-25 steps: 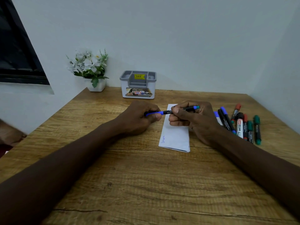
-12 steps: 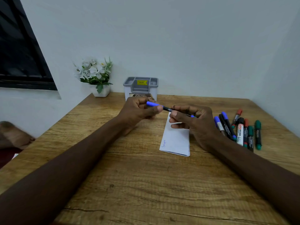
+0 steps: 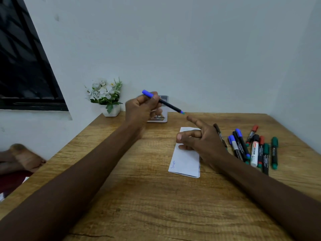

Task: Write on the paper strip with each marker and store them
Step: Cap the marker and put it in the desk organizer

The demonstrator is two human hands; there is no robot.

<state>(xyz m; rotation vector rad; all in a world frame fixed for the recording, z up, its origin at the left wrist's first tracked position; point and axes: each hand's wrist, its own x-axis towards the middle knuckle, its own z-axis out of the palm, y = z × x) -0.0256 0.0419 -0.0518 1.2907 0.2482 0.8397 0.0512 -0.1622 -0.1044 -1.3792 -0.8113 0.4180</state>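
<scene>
My left hand (image 3: 141,106) is raised above the far table and grips a thin blue-capped marker (image 3: 169,105), cap end up-left, tail pointing down-right. It hovers in front of the grey pen holder (image 3: 164,108), which it mostly hides. My right hand (image 3: 202,141) rests over the folded white paper strip (image 3: 185,162), fingers apart, index finger stretched toward the marker's tail without touching it. The strip carries a small blue scribble near its front left corner. Several markers (image 3: 254,148) in blue, black, red and green lie in a row to the right.
A white pot of white flowers (image 3: 106,98) stands at the back left corner by the wall. The wooden table (image 3: 156,206) has its left edge running diagonally; a person's foot (image 3: 26,159) shows beyond it. A dark window (image 3: 22,66) is on the left wall.
My right hand has let go of the marker and stayed over the strip. My left hand has lifted the marker up and away toward the pen holder. The camera has tilted upward.
</scene>
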